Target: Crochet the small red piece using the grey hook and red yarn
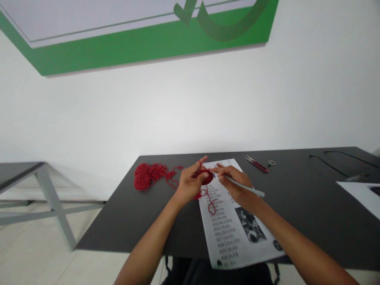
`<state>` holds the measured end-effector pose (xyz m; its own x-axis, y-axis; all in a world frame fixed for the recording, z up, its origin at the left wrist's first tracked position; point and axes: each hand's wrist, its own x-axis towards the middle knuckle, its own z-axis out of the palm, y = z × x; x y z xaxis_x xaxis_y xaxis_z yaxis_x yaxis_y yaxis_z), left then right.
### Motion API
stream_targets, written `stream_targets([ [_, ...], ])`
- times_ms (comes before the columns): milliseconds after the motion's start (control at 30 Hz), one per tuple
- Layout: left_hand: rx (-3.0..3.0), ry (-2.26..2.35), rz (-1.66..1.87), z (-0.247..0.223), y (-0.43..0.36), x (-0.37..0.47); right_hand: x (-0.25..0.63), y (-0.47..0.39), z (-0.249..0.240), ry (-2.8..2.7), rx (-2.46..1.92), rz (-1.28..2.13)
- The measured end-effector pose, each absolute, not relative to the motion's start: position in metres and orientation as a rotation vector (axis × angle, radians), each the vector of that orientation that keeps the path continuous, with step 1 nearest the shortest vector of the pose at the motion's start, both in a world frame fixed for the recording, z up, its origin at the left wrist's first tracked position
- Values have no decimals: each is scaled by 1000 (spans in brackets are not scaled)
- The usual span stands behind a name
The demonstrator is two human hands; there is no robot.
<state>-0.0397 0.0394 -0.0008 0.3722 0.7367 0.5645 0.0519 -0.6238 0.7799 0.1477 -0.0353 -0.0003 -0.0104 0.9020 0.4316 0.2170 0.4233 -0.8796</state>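
My left hand (190,183) is closed on a small round piece of red crochet (205,177), with a strand of yarn running over its raised index finger. In my right hand (233,180) lies a crochet hook (249,189) with a grey handle, its tip meeting the edge of the crochet. A loose red yarn tail (211,208) dangles below the piece. Under both hands lies a printed pattern sheet (219,233) with rows of text and a dark photo. To the left rests a tangled ball of red yarn (145,176), its strand leading toward my left hand.
Red-handled thread snips (257,164) with a ring lie at the back right of the dark table (118,225). Further right are eyeglasses (353,176) and a white paper (360,194). A white wall (184,111) rises behind; another table (20,174) stands at left.
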Motion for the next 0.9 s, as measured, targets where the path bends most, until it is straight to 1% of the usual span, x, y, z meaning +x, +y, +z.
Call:
stream_targets([
  [133,2021,721,1310,1,41,-40,142,-36,2,-1325,-959,909],
  [233,2056,730,1305,2,43,-41,140,-37,3,-1277,-940,973],
  [433,2136,727,1371,1,48,-42,134,-36,-6,-1276,-965,862],
  [600,2129,702,1368,-4,47,-38,136,-22,-15,-1041,-739,1132],
  [700,2039,745,1321,-9,43,-34,138,-15,-17,-979,-660,1192],
  [800,1947,753,1256,-13,36,-29,139,-13,-19,-1013,-704,1114],
  [900,1934,734,1203,-13,28,-26,140,-17,-18,-1191,-808,905],
])
